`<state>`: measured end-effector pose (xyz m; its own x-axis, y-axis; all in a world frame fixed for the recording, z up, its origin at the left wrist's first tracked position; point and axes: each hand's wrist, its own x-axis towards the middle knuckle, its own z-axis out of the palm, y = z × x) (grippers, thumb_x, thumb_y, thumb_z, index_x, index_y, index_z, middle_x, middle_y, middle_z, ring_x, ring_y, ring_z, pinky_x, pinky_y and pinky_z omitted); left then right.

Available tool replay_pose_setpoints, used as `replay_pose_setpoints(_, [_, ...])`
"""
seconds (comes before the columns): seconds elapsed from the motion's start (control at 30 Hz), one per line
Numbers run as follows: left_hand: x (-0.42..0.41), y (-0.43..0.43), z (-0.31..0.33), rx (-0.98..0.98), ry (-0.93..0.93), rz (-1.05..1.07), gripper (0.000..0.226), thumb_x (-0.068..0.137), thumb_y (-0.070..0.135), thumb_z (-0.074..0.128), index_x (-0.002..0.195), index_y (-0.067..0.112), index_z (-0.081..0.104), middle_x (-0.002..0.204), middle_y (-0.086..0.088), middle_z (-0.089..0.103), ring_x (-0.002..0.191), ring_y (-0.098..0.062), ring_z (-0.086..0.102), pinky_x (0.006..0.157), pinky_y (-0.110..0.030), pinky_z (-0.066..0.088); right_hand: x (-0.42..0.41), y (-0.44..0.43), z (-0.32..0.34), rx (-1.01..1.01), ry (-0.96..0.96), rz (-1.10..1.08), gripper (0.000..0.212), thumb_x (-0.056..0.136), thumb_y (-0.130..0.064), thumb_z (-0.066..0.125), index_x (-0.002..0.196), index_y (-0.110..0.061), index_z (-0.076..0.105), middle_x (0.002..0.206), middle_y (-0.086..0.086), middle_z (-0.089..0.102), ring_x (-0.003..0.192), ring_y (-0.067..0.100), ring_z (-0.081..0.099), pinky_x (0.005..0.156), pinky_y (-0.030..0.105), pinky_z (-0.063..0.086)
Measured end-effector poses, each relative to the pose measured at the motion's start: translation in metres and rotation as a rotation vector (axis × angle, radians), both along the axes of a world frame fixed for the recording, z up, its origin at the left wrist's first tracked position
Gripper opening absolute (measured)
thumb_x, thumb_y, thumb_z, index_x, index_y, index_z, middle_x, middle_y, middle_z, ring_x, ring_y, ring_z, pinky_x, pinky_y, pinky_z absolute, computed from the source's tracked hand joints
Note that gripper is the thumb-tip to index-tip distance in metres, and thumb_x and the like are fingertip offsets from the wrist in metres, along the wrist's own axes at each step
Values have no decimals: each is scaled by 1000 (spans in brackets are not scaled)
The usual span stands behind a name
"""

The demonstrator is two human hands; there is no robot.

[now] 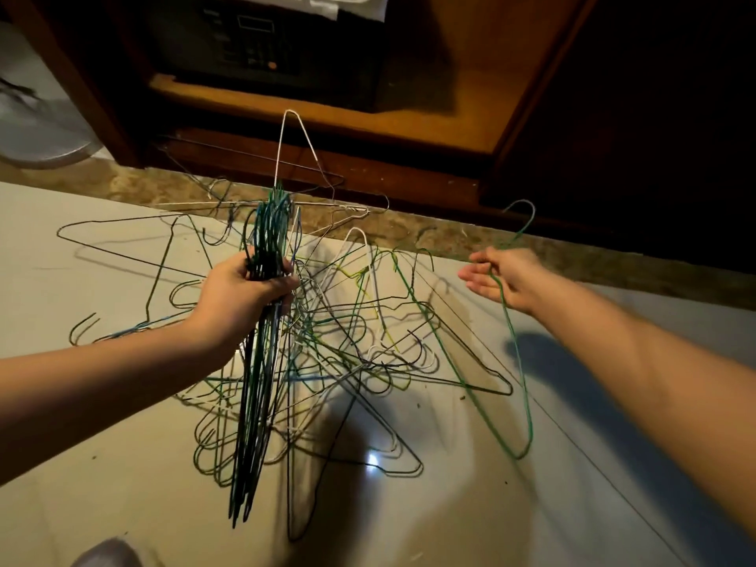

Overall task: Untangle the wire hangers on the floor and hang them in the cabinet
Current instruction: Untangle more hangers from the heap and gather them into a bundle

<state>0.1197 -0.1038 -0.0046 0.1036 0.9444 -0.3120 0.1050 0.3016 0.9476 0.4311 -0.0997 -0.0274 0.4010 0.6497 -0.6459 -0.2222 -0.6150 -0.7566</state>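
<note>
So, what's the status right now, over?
Left hand grips bundle of green and dark wire hangers. Right hand holds one green wire hanger. Tangled pile on floor.

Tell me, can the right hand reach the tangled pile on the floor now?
Likely yes: nothing stands between the right hand and the tangled pile, but its grip holds a green hanger.

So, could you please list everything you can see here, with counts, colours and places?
hanger bundle: one, many wires; green, blue, dark; upright, left of centre.
green hanger: one; lifted, right.
hanger pile: one tangle, count unclear; green, white, dark; on the floor.
cabinet: one; brown wood; top.
safe: one; dark; inside cabinet.
floor: pale tiles.
left hand: grips hanger bundle.
right hand: holds green hanger.
</note>
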Motion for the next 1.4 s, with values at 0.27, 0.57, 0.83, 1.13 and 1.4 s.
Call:
replay_pose_setpoints(0.27, [3, 1, -6, -34, 6, -37, 12, 84, 1, 57, 92, 11, 57, 87, -5, 60, 77, -18, 59, 67, -31, 48, 27, -24, -45, -293, -8, -41, 36, 101, -20, 34, 74, -6, 53, 52, 3, 55, 31, 8, 46, 32, 11, 35])
replay_pose_setpoints(0.57, [4, 1, -9, -35, 27, -50, 12, 85, 1, 56, 91, 11, 57, 88, -5, 60, 78, -18, 59, 68, -30, 48, 21, -29, -43, -242, -47, -40, 29, 101, -11, 25, 82, -7, 48, 67, 9, 50, 40, 13, 53, 31, 14, 40])
replay_pose_setpoints(0.83, [6, 0, -8, -28, 54, -58, 12, 84, 2, 58, 91, 12, 58, 87, -6, 61, 77, -20, 59, 68, -31, 47, 35, -32, -35, -70, -161, -139, 25, 99, -15, 40, 79, -9, 53, 66, 8, 54, 51, 13, 50, 36, 13, 43])
replay_pose_setpoints(1.13, [12, -3, -5, -22, 60, -51, 12, 83, 0, 60, 92, 9, 59, 89, -10, 61, 76, -21, 60, 71, -33, 53, 55, -20, -18, -72, -602, 46, 37, 98, -21, 36, 65, -17, 52, 60, 2, 49, 49, 16, 35, 47, 26, 23])
replay_pose_setpoints(1.4, [15, -5, 0, -34, 40, -44, 12, 84, -1, 58, 89, 10, 58, 88, -10, 61, 76, -21, 58, 71, -33, 52, 41, -16, -8, 30, -703, 34, 35, 97, -23, 39, 65, -21, 55, 59, 0, 52, 56, 15, 44, 60, 30, 36])
